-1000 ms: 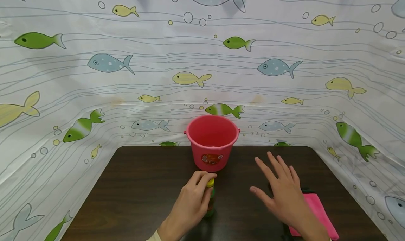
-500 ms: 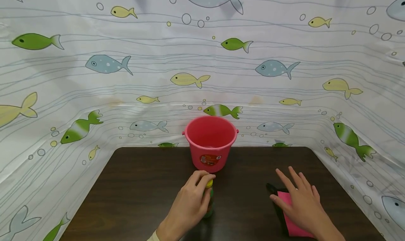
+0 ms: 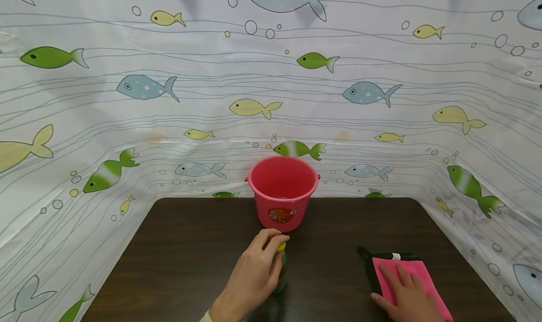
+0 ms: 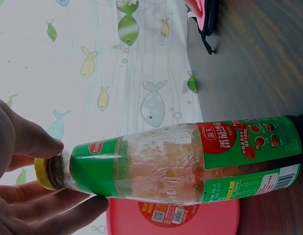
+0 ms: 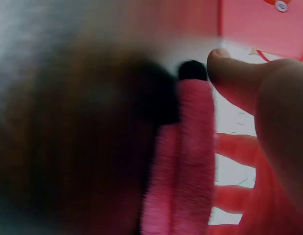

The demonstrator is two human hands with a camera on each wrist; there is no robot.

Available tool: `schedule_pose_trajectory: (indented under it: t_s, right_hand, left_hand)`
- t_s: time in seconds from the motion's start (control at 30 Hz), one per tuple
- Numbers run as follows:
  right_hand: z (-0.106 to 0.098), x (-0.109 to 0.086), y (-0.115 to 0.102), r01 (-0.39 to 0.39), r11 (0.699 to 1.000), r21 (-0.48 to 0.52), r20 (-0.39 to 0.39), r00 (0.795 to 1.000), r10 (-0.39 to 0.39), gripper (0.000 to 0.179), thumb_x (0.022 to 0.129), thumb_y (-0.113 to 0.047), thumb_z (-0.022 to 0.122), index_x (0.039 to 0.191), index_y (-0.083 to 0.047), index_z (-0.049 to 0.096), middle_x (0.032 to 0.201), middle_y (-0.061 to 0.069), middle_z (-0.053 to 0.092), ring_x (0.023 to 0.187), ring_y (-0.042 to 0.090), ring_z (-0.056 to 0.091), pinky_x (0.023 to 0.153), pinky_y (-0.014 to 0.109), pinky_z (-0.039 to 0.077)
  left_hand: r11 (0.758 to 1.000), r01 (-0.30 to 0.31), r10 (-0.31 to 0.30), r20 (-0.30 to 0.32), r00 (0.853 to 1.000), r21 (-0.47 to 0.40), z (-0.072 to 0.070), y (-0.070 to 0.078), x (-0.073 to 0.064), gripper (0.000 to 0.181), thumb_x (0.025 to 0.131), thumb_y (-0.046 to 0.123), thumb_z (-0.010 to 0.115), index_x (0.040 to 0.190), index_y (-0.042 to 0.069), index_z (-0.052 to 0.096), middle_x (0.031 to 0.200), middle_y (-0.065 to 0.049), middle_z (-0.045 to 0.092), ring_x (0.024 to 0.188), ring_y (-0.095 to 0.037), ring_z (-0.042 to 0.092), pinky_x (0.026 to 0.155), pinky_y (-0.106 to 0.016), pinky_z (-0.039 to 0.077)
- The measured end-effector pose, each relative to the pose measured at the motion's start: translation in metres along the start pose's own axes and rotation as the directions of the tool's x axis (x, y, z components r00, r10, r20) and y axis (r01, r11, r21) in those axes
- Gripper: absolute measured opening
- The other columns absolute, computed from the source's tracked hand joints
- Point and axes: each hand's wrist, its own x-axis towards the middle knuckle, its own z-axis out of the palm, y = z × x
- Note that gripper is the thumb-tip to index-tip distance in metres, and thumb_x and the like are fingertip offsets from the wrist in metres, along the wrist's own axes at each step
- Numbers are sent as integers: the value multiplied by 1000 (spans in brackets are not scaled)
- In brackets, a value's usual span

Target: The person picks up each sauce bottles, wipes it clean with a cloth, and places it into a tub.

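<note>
A glass ketchup bottle [image 4: 161, 171] with green labels and a yellow cap [image 4: 41, 173] stands upright on the dark table. My left hand [image 3: 250, 275] holds it at the top, thumb and fingers around the cap and neck. In the head view that hand covers much of the bottle. On the right lies a folded pink cloth [image 3: 417, 266] with black edging. My right hand [image 3: 404, 296] rests on the cloth with its fingers spread. The right wrist view shows the thumb [image 5: 239, 73] beside the cloth's thick folded edge, part of it blurred.
A pink bucket [image 3: 264, 205] with a red sticker stands just behind the bottle. Behind and beside the dark table [image 3: 186, 251] hangs a white fish-print curtain [image 3: 203, 68]. A black strap [image 3: 363, 252] sticks out at the cloth's far left corner.
My right hand has moved right and toward me, coming down from above the table onto the pink cloth. My left hand and the ketchup bottle have stayed in place.
</note>
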Motion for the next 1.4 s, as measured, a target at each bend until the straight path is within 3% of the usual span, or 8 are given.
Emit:
schedule_pose_trajectory:
  t_s: [0.07,0.2,0.3,0.53,0.8,1.07,1.27,1.4]
  right_hand:
    - [5,0,2,-24,1000,-4,20,1000,24,102,86,-74,69,157,-6,45,158,41,35,139,70,33,96,91,35]
    - [9,1,3,-42,999,-3,26,999,42,101,86,-75,68,158,-8,44,160,39,34,140,69,31,97,93,32]
    - [8,1,3,-24,1000,-9,1,1000,24,94,89,-70,69,156,-8,47,157,39,38,138,67,36,94,91,36]
    - [5,-1,3,76,995,-58,-165,983,-85,68,91,-39,81,144,-2,59,142,35,56,123,61,56,88,74,54]
    - [-5,5,3,51,996,-70,-150,987,-61,61,90,-33,82,140,-3,63,131,28,63,109,52,64,91,69,55]
    - [-11,10,1,111,987,-115,-171,977,-130,45,91,-25,81,130,-4,71,120,25,71,103,45,70,94,64,55]
    - [-12,11,-1,112,987,-120,-207,969,-135,40,88,-20,84,124,-6,74,107,16,76,91,36,73,83,58,59]
    - [-14,14,-1,68,996,-64,-195,978,-80,38,89,-15,79,125,-8,74,88,4,73,78,23,68,68,55,58]
  left_hand:
    - [1000,2,-2,5,1000,1,0,0,0,36,88,7,83,122,12,73,123,-2,66,105,-11,65,89,-31,65]
    - [1000,6,-6,11,1000,2,-1,1,0,36,88,7,83,122,12,73,123,-2,66,105,-11,65,89,-31,65]
    - [1000,10,-10,14,1000,-1,-1,2,0,36,88,6,83,122,12,73,123,-2,66,105,-11,65,89,-31,65]
    - [1000,10,-10,16,1000,-6,-2,3,0,36,88,5,83,122,12,73,123,-2,66,105,-11,65,88,-32,65]
    - [1000,13,-13,20,1000,-3,-3,4,1,36,88,6,83,122,12,73,124,-2,66,106,-11,66,89,-33,65]
    - [1000,6,-6,13,1000,4,-3,2,3,37,86,6,84,121,12,74,123,-2,66,107,-11,65,90,-33,64]
    - [1000,12,-12,22,1000,6,-4,2,2,36,87,6,84,121,12,74,123,-2,67,107,-11,65,91,-32,64]
    - [1000,11,-11,22,1000,8,-4,2,3,35,88,7,83,121,12,74,123,-2,67,108,-11,65,91,-33,64]
